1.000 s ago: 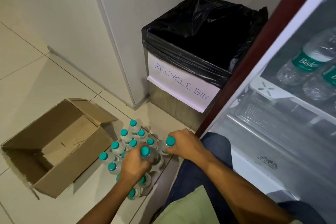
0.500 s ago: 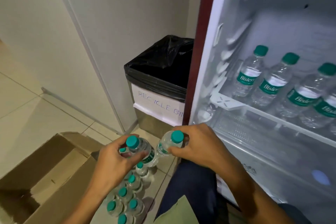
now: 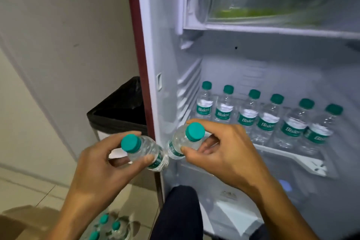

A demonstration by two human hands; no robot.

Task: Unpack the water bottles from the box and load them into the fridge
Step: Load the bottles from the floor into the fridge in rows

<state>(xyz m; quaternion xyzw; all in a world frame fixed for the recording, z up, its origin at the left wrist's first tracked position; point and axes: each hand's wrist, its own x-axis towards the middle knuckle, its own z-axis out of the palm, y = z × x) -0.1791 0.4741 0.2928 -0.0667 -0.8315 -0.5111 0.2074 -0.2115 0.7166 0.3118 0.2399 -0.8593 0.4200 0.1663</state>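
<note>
Teal caps top the two small water bottles we hold in front of the open fridge [image 3: 253, 48]. Our left hand [image 3: 101, 163] curls its fingers and thumb around the left bottle [image 3: 145, 151], which tilts with its cap toward us. Our right hand [image 3: 220, 152] grips the right bottle [image 3: 183, 142] the same way, thumb under its shoulder and fingers over the top. The bases of the two bottles meet, or nearly so, just at the fridge's dark red side edge.

Beyond our right hand, a row of six bottles [image 3: 268, 121] stands upright on the fridge shelf [image 3: 292, 157], green labels facing out. Above them sits a clear compartment [image 3: 263, 0] with something green inside, blurred. Below the shelf the fridge interior looks pale and indistinct.

To the left of the fridge, a bin with a black liner [image 3: 120, 111] stands against the wall. Down by our left forearm, more capped bottles [image 3: 109, 227] stand on the tiled floor, next to a flap of the cardboard box [image 3: 17, 222]. Our dark trouser knee [image 3: 179, 212] shows between the arms.
</note>
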